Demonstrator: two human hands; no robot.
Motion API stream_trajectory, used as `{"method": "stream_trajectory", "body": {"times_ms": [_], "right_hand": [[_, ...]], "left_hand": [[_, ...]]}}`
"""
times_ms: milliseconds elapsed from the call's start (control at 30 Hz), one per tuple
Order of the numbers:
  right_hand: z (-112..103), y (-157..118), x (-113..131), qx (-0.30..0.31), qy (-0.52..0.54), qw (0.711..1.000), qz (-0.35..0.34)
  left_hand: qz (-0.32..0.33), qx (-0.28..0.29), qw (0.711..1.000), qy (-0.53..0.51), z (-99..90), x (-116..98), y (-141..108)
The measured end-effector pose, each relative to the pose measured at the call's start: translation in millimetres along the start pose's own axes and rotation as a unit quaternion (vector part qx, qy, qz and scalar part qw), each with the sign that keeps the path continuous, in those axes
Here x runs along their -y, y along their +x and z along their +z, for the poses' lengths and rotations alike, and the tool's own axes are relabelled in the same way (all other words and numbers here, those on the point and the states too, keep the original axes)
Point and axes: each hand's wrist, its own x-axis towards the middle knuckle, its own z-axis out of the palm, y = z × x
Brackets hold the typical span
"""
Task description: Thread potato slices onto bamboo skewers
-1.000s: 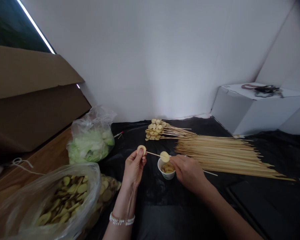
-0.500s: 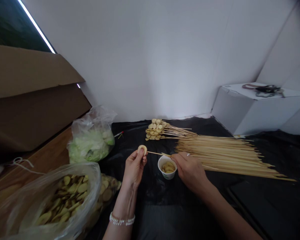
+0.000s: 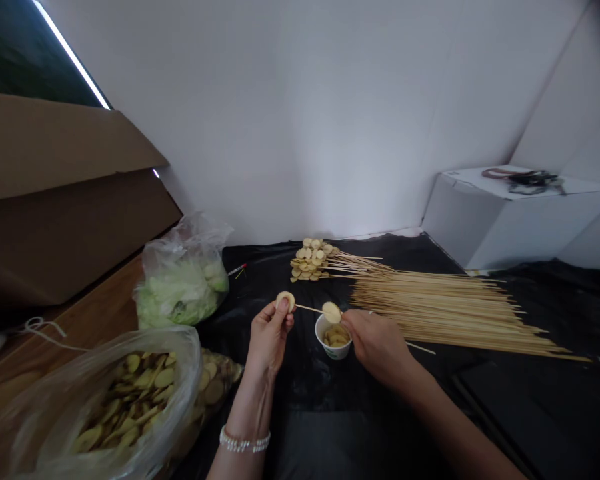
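My left hand [image 3: 271, 333] pinches a pale round slice [image 3: 285, 301] at one end of a thin wooden skewer [image 3: 307, 308]. Fingers closed, my right hand [image 3: 380, 337] is at the other side, beside a second round slice [image 3: 332, 312] that faces me near the skewer. The skewer's far end shows past my right hand. Below that slice stands a white cup [image 3: 324, 328] with more slices in it. Behind my right hand lies a wide pile of bare skewers [image 3: 460, 310]. Skewers with slices on their ends [image 3: 310, 257] lie farther back.
An open plastic bag of slices [image 3: 135, 393] is at the lower left, with a bag of pale green vegetables [image 3: 183, 287] behind it. A cardboard box [image 3: 70, 220] stands far left, a white box [image 3: 520, 220] at right.
The slice by my right hand has turned from edge-on to face me. My right hand has shifted slightly, and a skewer end now shows to its right. My left hand is almost still.
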Motion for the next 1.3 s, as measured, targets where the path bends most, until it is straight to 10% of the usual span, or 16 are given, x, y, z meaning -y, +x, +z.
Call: {"method": "stream_trajectory", "body": {"times_ms": [267, 533, 800, 1067, 1300], "right_hand": [[1.1, 0.4, -2.3, -0.03, 0.026, 0.999, -0.017], [-10.6, 3.3, 0.0, 0.091, 0.138, 0.986, 0.027], [0.2, -0.7, -0.6, -0.03, 0.044, 0.998, -0.015], [-18.8, 4.0, 6.6, 0.095, 0.234, 0.967, 0.039], [-3.5, 0.7, 4.6, -0.035, 0.111, 0.993, 0.001]], "left_hand": [[-0.007, 0.0, 1.0, 0.001, 0.6, -0.8, -0.8], [0.001, -0.001, 1.0, 0.015, 1.9, -2.2, -2.5], [0.006, -0.004, 1.0, 0.02, 2.8, -2.6, -3.7], [-0.006, 0.016, 1.0, 0.021, -0.3, -3.4, -2.6], [-0.004, 0.006, 1.0, 0.024, 2.2, -4.3, -4.3]]}}
